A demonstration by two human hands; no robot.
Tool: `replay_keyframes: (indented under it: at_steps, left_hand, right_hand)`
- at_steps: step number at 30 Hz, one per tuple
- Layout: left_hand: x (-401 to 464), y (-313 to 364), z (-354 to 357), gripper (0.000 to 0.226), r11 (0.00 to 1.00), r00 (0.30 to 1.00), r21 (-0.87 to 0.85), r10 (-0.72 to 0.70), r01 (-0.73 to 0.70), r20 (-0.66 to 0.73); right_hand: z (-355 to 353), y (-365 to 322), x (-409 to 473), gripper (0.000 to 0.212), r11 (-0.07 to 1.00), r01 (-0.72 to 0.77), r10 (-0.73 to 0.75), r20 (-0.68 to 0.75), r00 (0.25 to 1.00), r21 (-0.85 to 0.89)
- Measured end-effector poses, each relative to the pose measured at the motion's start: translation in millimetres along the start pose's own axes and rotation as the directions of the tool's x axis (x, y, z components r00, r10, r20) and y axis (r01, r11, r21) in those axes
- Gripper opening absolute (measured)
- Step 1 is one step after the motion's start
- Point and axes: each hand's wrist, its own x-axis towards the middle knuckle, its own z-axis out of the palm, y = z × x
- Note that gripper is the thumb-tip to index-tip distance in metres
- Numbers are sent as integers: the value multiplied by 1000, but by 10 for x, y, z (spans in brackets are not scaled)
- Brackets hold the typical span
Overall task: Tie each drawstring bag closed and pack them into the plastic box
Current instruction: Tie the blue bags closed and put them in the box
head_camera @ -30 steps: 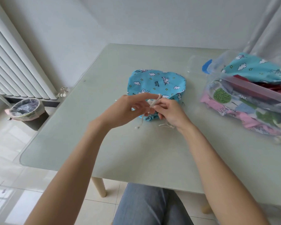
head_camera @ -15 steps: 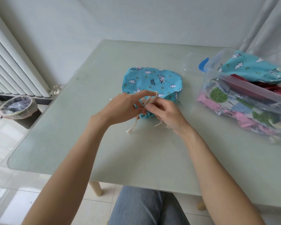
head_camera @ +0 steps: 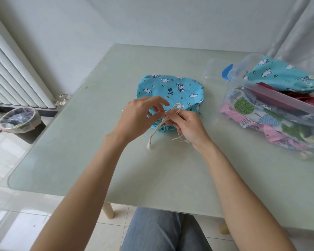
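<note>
A: Bag of bright blue cloth with white clouds and small stars [head_camera: 170, 88] lies flat on the pale green glass-topped table [head_camera: 152, 169], in the middle of the frame. Where are the hands?

B: Both are at the gathered mouth of this bag, just below the centre. The right hand [head_camera: 190, 126] pinches a loop of the cream cotton drawstring cord [head_camera: 177, 108] between thumb and fingertips. The left hand [head_camera: 136, 117] has curled fingers at the same cord, and thumb and a finger seem to pinch it; the exact contact is hidden.

A: And the loose ends?

B: One knotted end hangs down to the table under the left hand, another lies under the right wrist.

A: The box?

B: The clear plastic box with blue clip [head_camera: 272, 109] stands at the right edge of the frame, well apart from the bag. Inside are more patterned bags, and one blue bag lies on top

A: Other things?

B: A small lined waste bin [head_camera: 18, 120] on the floor, at the left, under the white radiator [head_camera: 13, 75]
</note>
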Motion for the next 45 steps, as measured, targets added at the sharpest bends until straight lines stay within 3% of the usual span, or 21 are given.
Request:
replay_keyframes:
  at_steps: [1,3,5,6,8,10,14,19,22,26,29,32,36,39,41,43,45]
  left_hand:
    - [3,-4,14,20,1000,1000,-25,-13,12,-11]
    - [-9,1,46,22,960,990,-250,-139,129,-23]
    - [-33,32,91,28,803,956,-538,-292,257,21]
    - [-54,36,114,31,740,939,-604,-341,297,43]
    - [-89,17,141,47,715,922,-602,-374,355,99]
    - [-104,-13,157,57,770,923,-515,-359,377,139]
    - [-64,-75,155,32,827,931,-428,-321,364,172]
    - [-25,-116,106,13,754,919,-526,-308,394,246]
    - [-19,-126,103,11,775,919,-495,-304,392,252]
    - [-35,-167,124,15,814,907,-414,-311,408,283]
    - [-43,-163,140,16,812,898,-388,-358,435,256]
    - [-74,-132,148,14,882,935,-310,-326,355,143]
    - [-108,-55,144,12,934,966,-258,-259,248,-11]
    - [-125,-52,150,12,900,964,-364,-266,242,-18]
    - [-122,-59,140,17,785,940,-532,-336,317,64]
    - [-102,-61,111,19,681,921,-629,-350,375,171]
    - [-81,-64,68,18,675,925,-633,-281,379,255]
  right_hand:
    - [1,13,9,29,1000,-10,10,0,1000,13]
    - [12,18,24,28,997,-36,37,-14,999,64]
    - [8,23,45,26,992,-52,55,-26,998,118]
    - [7,22,50,25,988,-60,65,-28,997,140]
    - [9,34,57,19,980,-66,73,-29,997,189]
    - [1,44,53,17,969,-60,67,-24,997,241]
    - [-26,42,40,16,956,-92,83,43,996,279]
    - [-113,35,55,17,938,-107,52,173,984,331]
    - [-112,2,33,5,979,-6,-27,162,986,202]
    - [-55,26,37,12,972,206,-206,12,978,-113]
    - [-11,54,38,11,868,332,-377,-53,925,-370]
    - [67,45,-2,16,715,322,-483,-105,870,-621]
    - [170,39,-15,6,426,307,-718,-111,687,-851]
    - [162,45,19,16,251,328,-861,-56,505,-911]
    - [119,60,61,20,199,411,-913,-17,407,-890]
    - [92,85,85,18,161,512,-938,30,345,-844]
    - [82,98,94,19,154,573,-948,44,316,-805]
